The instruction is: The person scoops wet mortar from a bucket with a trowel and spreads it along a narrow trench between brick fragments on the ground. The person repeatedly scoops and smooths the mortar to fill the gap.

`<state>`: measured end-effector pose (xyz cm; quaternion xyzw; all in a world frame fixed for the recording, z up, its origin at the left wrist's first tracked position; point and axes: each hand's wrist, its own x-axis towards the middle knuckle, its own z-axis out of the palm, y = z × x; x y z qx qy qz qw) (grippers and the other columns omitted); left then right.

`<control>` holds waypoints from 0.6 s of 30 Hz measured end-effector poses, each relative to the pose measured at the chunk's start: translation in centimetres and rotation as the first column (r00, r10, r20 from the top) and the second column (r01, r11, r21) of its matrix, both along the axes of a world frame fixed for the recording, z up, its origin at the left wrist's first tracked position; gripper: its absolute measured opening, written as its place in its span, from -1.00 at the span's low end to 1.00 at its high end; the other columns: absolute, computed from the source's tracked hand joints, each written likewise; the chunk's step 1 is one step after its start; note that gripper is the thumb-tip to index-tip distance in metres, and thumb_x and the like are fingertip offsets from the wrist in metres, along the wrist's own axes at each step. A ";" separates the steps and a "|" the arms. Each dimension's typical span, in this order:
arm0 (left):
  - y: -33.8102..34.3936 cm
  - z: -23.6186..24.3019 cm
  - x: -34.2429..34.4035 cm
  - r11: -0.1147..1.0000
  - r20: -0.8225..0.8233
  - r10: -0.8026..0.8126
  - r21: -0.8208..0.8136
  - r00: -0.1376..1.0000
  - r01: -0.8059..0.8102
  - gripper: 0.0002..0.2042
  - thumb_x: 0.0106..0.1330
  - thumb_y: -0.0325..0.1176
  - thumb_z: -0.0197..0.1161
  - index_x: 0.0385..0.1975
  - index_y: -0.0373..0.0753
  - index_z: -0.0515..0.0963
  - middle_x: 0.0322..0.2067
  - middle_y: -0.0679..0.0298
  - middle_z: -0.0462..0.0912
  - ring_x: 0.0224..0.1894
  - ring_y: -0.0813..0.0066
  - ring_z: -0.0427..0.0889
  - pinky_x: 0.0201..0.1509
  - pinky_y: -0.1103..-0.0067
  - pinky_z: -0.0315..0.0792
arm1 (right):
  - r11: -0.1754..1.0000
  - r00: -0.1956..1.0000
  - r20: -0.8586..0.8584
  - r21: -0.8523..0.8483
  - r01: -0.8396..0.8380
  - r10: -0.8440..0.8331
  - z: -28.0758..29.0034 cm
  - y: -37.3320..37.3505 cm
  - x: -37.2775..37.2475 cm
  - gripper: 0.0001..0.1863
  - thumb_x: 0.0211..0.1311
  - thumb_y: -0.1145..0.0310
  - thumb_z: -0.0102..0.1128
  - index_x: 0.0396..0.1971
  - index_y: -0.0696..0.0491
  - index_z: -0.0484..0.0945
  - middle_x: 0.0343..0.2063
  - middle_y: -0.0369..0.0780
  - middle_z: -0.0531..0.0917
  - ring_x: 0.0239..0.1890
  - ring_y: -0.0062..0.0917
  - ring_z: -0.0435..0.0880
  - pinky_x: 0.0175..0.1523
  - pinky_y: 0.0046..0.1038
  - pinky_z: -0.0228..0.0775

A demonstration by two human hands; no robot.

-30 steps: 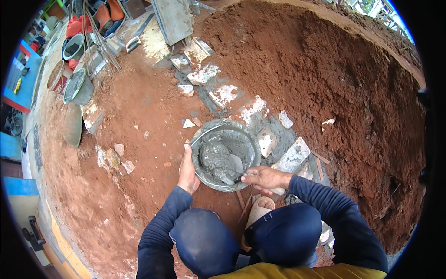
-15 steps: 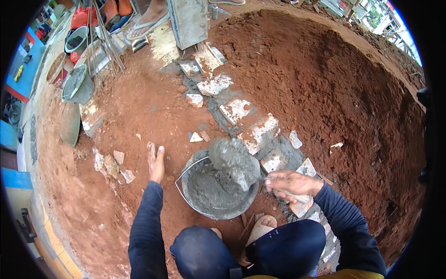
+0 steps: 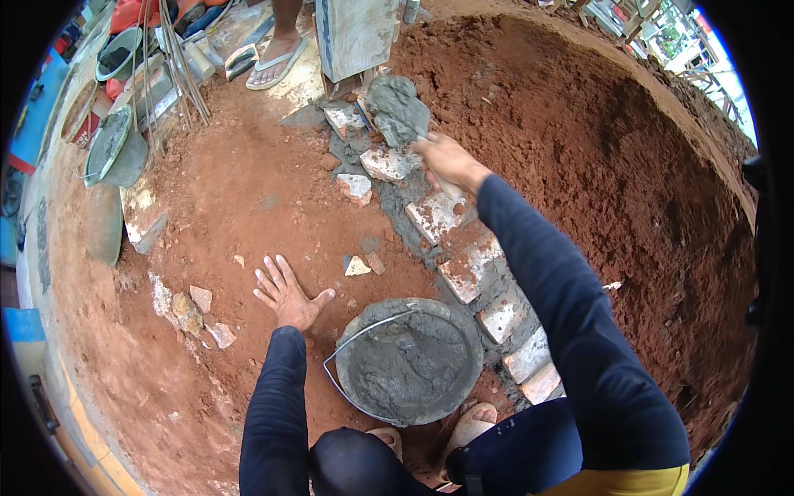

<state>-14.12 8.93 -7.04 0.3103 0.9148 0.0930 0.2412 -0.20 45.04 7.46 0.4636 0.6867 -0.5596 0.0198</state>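
My left hand (image 3: 289, 296) rests on the red soil with fingers spread and holding nothing. My right hand (image 3: 447, 165) is reached out far, gripping a trowel whose blade carries a heap of wet grey mortar (image 3: 397, 107), over the far part of a row of broken whitish brick pieces (image 3: 434, 219) set in grey mortar. The bucket of mortar (image 3: 405, 368), with a wire handle, stands between my sandaled feet and my left hand, beside the row.
Another person's sandaled foot (image 3: 277, 62) stands by an upright grey board (image 3: 354, 33). Buckets (image 3: 116, 157), thin rods (image 3: 186, 91) and small rubble (image 3: 198, 310) lie at the left. A rough soil slope (image 3: 628, 190) fills the right side.
My left hand left the bucket and now lies spread on the soil. My right hand lifted a trowelful from the bucket and moved forward. The other person's foot came into view.
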 end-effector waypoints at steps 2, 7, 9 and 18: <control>0.1 0.3 0.0 1.000 0.013 0.004 -0.007 1.000 -0.004 0.40 0.01 0.25 0.55 0.59 -0.28 -0.40 0.60 -0.08 -0.55 0.59 -0.22 -0.69 0.52 -0.17 -0.71 | 0.972 0.992 0.125 0.229 -0.053 0.025 -2.0 0.6 -3.4 -0.55 0.60 0.19 -0.13 0.17 0.30 0.35 -0.41 -0.17 0.56 -0.47 -0.58 0.61 -0.36 -0.42 0.63; 0.3 0.5 -0.2 1.000 0.034 0.017 -0.014 0.999 -0.016 0.43 -0.03 0.18 0.60 0.59 -0.29 -0.42 0.60 -0.09 -0.55 0.59 -0.24 -0.68 0.51 -0.18 -0.70 | 0.870 0.994 0.105 0.492 -0.046 -0.007 -5.5 -0.4 -4.3 -0.57 0.54 0.19 -0.12 0.06 0.31 0.32 -0.13 0.14 0.68 -0.14 -0.06 0.75 -0.02 -0.04 0.62; 0.4 0.5 -0.3 1.000 0.036 0.014 -0.014 0.999 -0.013 0.43 -0.03 0.16 0.61 0.58 -0.29 -0.43 0.60 -0.09 -0.55 0.59 -0.24 -0.68 0.51 -0.19 -0.69 | 0.896 0.998 0.065 0.445 -0.003 -0.028 -6.3 -1.0 -3.5 -0.56 0.53 0.17 -0.10 0.07 0.31 0.30 -0.22 0.18 0.70 -0.15 0.04 0.75 -0.01 0.01 0.60; 0.5 0.2 -0.2 1.000 0.020 0.001 -0.022 1.000 -0.001 0.44 -0.03 0.19 0.60 0.59 -0.28 -0.43 0.60 -0.07 -0.56 0.59 -0.24 -0.68 0.51 -0.18 -0.68 | 0.759 0.964 0.248 0.608 -0.233 0.098 -6.7 -1.3 -1.3 -0.51 0.58 0.21 -0.14 0.16 0.38 0.29 -0.38 0.13 0.68 -0.30 0.00 0.74 -0.15 -0.06 0.60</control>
